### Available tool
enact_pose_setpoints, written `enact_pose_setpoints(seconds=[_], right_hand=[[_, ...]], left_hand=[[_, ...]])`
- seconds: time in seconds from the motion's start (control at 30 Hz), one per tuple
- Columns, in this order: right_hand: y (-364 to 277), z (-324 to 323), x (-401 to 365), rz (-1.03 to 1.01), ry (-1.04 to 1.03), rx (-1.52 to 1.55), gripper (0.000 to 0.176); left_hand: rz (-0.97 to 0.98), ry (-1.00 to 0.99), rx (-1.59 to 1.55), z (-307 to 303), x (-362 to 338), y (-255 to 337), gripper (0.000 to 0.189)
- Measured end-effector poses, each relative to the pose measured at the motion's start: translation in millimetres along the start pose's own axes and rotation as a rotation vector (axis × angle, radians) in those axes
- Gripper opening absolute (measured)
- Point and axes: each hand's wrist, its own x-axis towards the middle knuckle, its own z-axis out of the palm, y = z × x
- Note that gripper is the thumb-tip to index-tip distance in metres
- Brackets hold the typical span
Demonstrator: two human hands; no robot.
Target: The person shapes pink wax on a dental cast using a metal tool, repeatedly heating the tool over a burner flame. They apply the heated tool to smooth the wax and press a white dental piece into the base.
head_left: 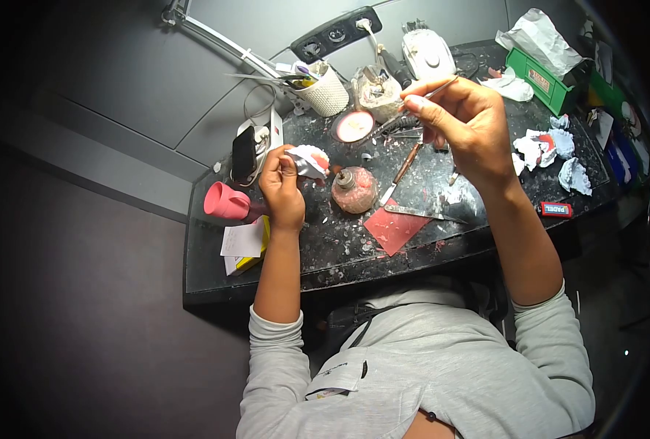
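My left hand (281, 186) holds a small white and pink dental cast (312, 160) over the dark worktop (340, 245), just left of a round pink burner jar (354, 189). My right hand (464, 121) is raised above the bench and pinches a thin metal instrument (435, 92) between thumb and fingers; its dark tip points left toward a small round pink dish (354, 126). Under the right hand lie a wooden-handled tool (405, 167), a flat metal spatula (420, 212) and a red wax sheet (397, 227).
A pink rubber cup (226, 201) and paper notes (243, 240) sit at the left edge by a phone (244, 154). A white tool holder (328, 91), a power strip (336, 33), a green box (548, 77), crumpled tissues (552, 146) and a red lighter (555, 210) crowd the back and right.
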Motion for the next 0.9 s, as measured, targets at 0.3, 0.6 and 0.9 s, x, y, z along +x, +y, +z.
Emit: enact_pose_setpoints(seconds=[0.3,0.6,0.9], right_hand=[[4,-2,0,-0.009,-0.006,0.011,0.009],[5,1,1,-0.004,0.001,-0.026,0.009],[4,3,0,0.001,0.016,-0.049,0.008]], left_hand=[[-0.491,0.22,-0.422,-52,16,-17,0.033],[-0.38,0.02,-0.331,-48,15,-2,0.038],[-0.3,0.007,-0.245,-35,12,8,0.035]])
